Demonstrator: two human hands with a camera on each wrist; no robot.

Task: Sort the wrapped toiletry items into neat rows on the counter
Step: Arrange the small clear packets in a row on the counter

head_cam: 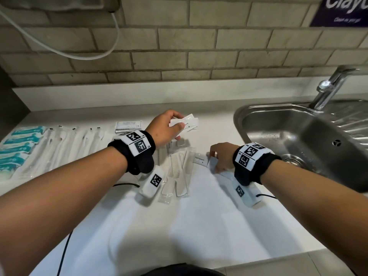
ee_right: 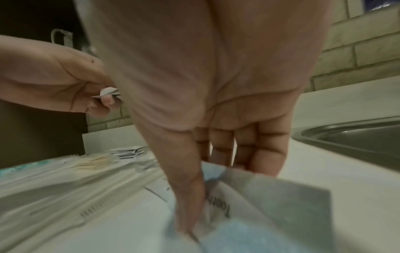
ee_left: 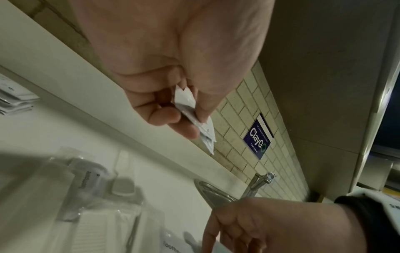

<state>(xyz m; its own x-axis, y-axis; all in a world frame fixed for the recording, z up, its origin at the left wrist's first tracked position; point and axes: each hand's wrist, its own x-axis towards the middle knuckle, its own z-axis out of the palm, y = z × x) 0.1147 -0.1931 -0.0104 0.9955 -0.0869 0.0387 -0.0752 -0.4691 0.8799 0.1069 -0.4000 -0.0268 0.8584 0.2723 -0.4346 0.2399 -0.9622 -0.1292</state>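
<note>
My left hand (head_cam: 173, 122) is raised over the back of the counter and pinches a small stack of white toothpaste sachets (head_cam: 189, 121) between thumb and fingers; the left wrist view shows the stack (ee_left: 203, 130) edge-on in that hand (ee_left: 190, 123). My right hand (head_cam: 216, 162) is down on the counter beside the sink, thumb and fingers pinching a toothpaste sachet (ee_right: 218, 208) that lies among other sachets (head_cam: 200, 158). Wrapped combs (head_cam: 180, 172) lie between my two wrists.
Teal toothbrush packs (head_cam: 18, 148) and a row of clear-wrapped white items (head_cam: 69, 144) lie at the left. Shampoo sachets (head_cam: 128, 126) are stacked behind them. The steel sink (head_cam: 258, 116) and tap (head_cam: 330, 86) are at the right. The tiled wall (head_cam: 179, 46) backs the counter.
</note>
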